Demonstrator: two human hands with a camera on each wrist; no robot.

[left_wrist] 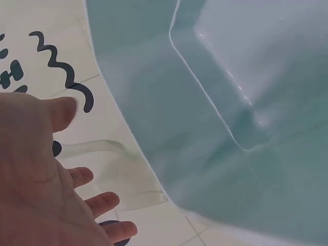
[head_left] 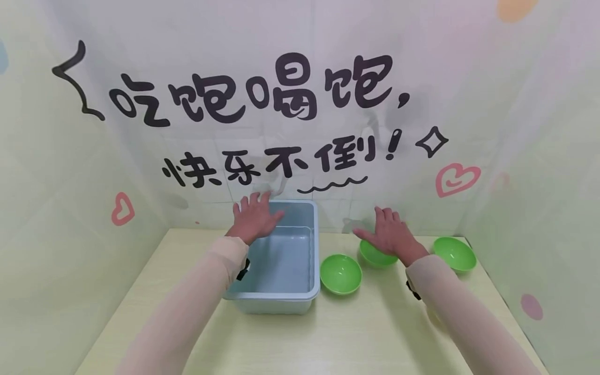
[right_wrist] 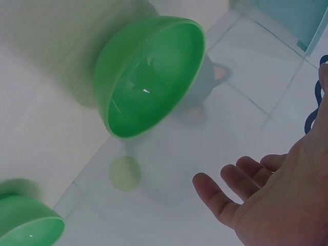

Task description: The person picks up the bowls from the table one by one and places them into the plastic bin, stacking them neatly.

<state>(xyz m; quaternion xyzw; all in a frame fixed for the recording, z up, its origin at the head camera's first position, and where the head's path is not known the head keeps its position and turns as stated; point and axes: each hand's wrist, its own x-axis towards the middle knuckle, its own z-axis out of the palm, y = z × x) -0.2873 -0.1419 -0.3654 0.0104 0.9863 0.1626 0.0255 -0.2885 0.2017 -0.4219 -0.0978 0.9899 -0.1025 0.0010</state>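
A light blue rectangular plastic tub (head_left: pixel 281 296) stands on the table, left of centre. Over its far left part hovers my left hand (head_left: pixel 255 219), fingers spread and holding nothing; the left wrist view shows the palm (left_wrist: pixel 25 169) beside the tub's wall (left_wrist: pixel 138 92). My right hand (head_left: pixel 388 233) is raised above a green bowl (head_left: pixel 376 256) and partly covers it in the head view. Its fingers are extended and grip nothing. In the right wrist view, a gap separates this hand (right_wrist: pixel 282 200) from the nearest green bowl (right_wrist: pixel 154 77).
Another green bowl (head_left: pixel 341 274) sits close against the tub's right side. A third green bowl (head_left: pixel 453 254) is at the table's far right corner. A pale yellowish thing (head_left: pixel 437 319) shows partly beside my right forearm. Printed fabric walls (head_left: pixel 281 31) surround the table (head_left: pixel 356 338) at back and sides.
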